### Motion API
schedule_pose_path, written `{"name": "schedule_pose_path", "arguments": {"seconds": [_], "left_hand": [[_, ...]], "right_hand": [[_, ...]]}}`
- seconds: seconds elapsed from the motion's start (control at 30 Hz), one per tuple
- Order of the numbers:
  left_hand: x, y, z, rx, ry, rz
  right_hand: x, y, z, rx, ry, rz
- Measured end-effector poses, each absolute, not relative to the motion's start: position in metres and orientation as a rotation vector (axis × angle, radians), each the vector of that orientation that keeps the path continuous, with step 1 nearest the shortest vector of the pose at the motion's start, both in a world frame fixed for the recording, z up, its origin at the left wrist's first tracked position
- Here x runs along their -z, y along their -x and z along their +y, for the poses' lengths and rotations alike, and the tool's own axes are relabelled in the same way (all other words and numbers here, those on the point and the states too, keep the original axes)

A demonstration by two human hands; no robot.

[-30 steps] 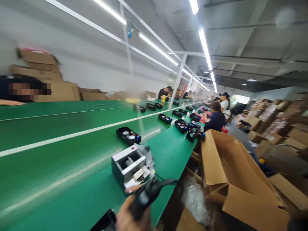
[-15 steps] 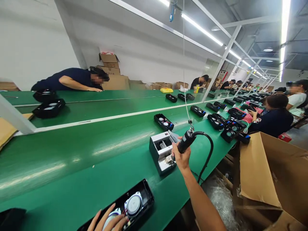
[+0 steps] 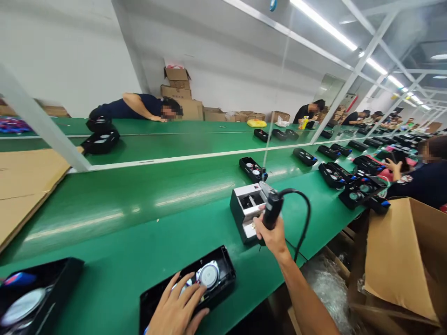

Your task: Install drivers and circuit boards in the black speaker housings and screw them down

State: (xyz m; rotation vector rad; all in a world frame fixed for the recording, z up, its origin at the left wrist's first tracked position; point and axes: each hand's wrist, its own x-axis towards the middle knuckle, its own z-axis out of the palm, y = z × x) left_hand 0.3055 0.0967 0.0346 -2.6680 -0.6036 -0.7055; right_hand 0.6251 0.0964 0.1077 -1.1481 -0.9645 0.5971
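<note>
My right hand (image 3: pixel 274 232) is wrapped round a black corded screwdriver (image 3: pixel 272 211) hanging from a cord, its tip hidden behind the hand. Beside it stands a grey and black box-shaped dispenser (image 3: pixel 247 210) on the green table. My left hand (image 3: pixel 179 300) lies with fingers spread over a black speaker housing (image 3: pixel 226 274) at the bottom centre. One round silver speaker (image 3: pixel 208 275) shows to the right of the fingers; another is partly covered by them.
Another black housing (image 3: pixel 63 288) lies at the lower left. A small housing (image 3: pixel 252 168) sits behind the dispenser. An open cardboard box (image 3: pixel 394 260) stands at the right. Several housings line the green table (image 3: pixel 115 223); a person (image 3: pixel 426 179) works at the right.
The view has shifted left, bringing in more of the lower-left housing and the cardboard. The screwdriver is more upright in my right hand. My left hand reaches further over the housing.
</note>
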Motion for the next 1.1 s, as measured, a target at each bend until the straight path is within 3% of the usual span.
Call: {"name": "schedule_pose_path", "arguments": {"seconds": [0.13,0.27,0.87,1.1], "left_hand": [[-0.017,-0.315,0.085,0.568,2.852,-0.882],[0.0,-0.316,0.082,0.677,3.005,-0.889],[-0.02,-0.321,0.07,0.727,3.14,-1.204],[-0.012,-0.32,0.072,0.705,3.109,-1.081]], "right_hand": [[-0.11,-0.579,0.062,-0.727,0.84,-0.927],[-0.1,-0.539,0.045,-0.782,0.642,-0.965],[-0.08,-0.504,0.054,-0.864,0.674,-1.065],[-0.063,-0.501,0.052,-0.904,0.764,-0.99]]}}
